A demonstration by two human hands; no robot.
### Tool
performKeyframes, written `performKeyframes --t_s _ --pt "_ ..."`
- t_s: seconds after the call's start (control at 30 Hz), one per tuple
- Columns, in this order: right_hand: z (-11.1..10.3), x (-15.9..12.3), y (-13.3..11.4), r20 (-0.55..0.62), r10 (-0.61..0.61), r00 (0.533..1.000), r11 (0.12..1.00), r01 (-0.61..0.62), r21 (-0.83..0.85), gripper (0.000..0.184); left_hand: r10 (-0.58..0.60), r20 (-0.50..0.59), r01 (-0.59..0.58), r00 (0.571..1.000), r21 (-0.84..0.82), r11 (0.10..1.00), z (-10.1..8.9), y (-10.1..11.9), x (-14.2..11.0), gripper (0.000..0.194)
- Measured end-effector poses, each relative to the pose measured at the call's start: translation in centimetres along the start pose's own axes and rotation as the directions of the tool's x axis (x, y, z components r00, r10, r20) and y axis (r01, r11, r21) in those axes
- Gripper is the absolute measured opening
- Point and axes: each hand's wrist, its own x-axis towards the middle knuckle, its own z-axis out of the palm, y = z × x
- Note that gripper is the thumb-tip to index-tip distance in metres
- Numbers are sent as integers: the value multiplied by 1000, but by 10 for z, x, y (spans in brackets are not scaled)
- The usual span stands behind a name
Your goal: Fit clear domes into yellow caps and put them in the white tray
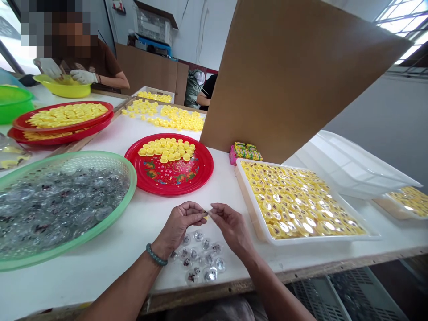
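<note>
My left hand (180, 223) and my right hand (232, 225) meet over the near part of the white table, fingertips pinched together. Between them shows a bit of a small yellow piece (206, 217), mostly covered by the fingers. Just below lie several clear round plastic domes (200, 256) with dark printed marks. Beyond my hands sits a red plate (167, 185) with a heap of yellow disc-shaped pieces (169, 148). To the right, a white tray (254, 218) is filled with yellow pieces under shiny clear covers (297, 200).
A green basket (132, 180) of clear domes stands left. Stacked red plates (110, 109) hold yellow pieces behind it. A cardboard panel (287, 71) rises beyond small packets (247, 150). White trays (361, 165) stand right. A gloved co-worker (107, 62) works over a yellow basin (67, 89).
</note>
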Motion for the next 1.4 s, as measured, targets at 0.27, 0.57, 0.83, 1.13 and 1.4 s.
performKeyframes --t_s 0.27,0.57,0.83,1.13,1.4 --pt "8 -2 6 -42 -90 995 989 84 -118 15 65 -46 -63 997 49 997 2 -6 2 27" --pt "-9 17 -3 217 -211 953 912 272 -308 14 288 -7 -220 958 628 746 4 -4 0 12" --pt "-7 13 -1 288 -351 891 789 448 -421 36 164 -92 -114 982 404 908 0 -5 7 18" --pt "4 24 6 249 -391 886 704 462 -539 31 176 -99 -125 979 389 913 -6 -2 14 20" --pt "-19 27 27 246 -172 954 729 291 -620 27 258 -7 -143 966 819 556 -22 -9 19 32"
